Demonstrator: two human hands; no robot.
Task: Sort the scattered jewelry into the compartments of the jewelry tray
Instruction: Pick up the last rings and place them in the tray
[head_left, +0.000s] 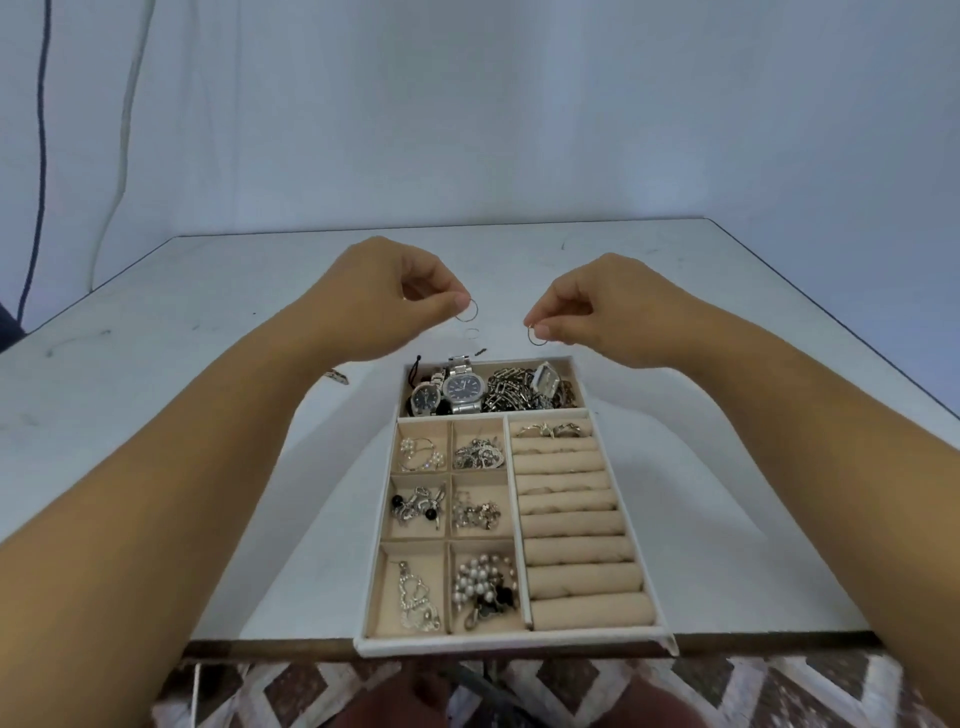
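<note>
The beige jewelry tray (511, 519) lies at the table's near edge, with watches and chains in its far compartment, earrings and pearls in the small left compartments, and ring rolls on the right. Beyond the tray, my left hand (384, 296) pinches a thin hoop earring (466, 315) between thumb and forefinger. My right hand (597, 306) pinches a second thin hoop (538, 336) the same way. Both hoops hang a little above the table. A small pale ring (471, 332) lies on the table between my hands.
A small dark piece (481, 352) lies just behind the tray's far wall, and a small metal piece (336, 376) lies on the white table (182, 322) left of the tray. Cables (41, 130) hang down the wall at the far left.
</note>
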